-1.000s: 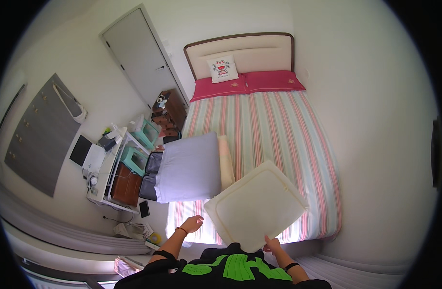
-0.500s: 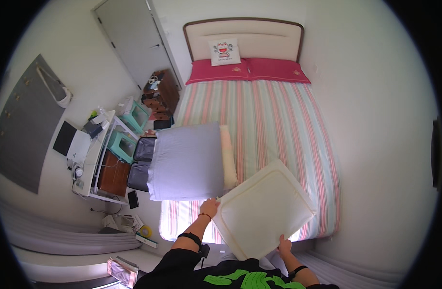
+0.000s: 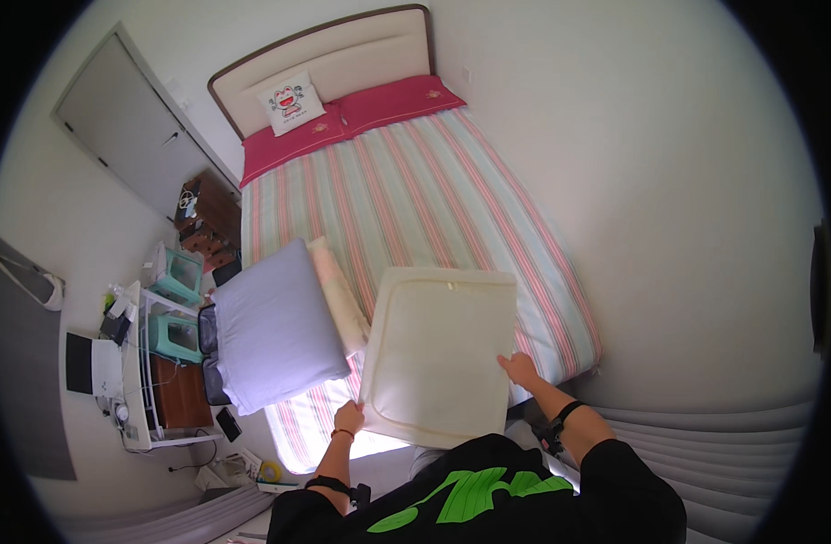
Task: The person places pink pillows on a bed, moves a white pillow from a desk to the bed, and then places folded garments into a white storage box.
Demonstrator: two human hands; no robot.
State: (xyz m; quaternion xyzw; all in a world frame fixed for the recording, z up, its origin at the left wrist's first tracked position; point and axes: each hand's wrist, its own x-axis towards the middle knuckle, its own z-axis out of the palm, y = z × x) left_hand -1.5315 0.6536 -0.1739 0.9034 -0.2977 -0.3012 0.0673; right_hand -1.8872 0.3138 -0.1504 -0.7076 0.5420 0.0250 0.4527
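Observation:
A cream, squarish fabric storage bag (image 3: 444, 349) with a rounded seam around its top lies over the near part of the bed. My left hand (image 3: 348, 417) is closed on its near left corner. On its right edge, my right hand (image 3: 519, 370) pinches the fabric. Left of the bag lie a folded grey-blue quilt (image 3: 278, 326) and, partly beneath it, a folded cream-and-peach blanket (image 3: 340, 301). The underside of the bag is hidden.
A striped sheet (image 3: 415, 195) covers the bed, with red pillows (image 3: 393, 105) and a white cushion (image 3: 291, 104) by the headboard (image 3: 343, 54). An open dark suitcase (image 3: 212, 358) and a white desk (image 3: 142, 399) stand left. Grey curtains (image 3: 678, 453) hang at the near right.
The storage bag has turned from a diagonal to nearly square with me. My right hand has moved from its near corner up to its right edge. The whole view has swung to the right.

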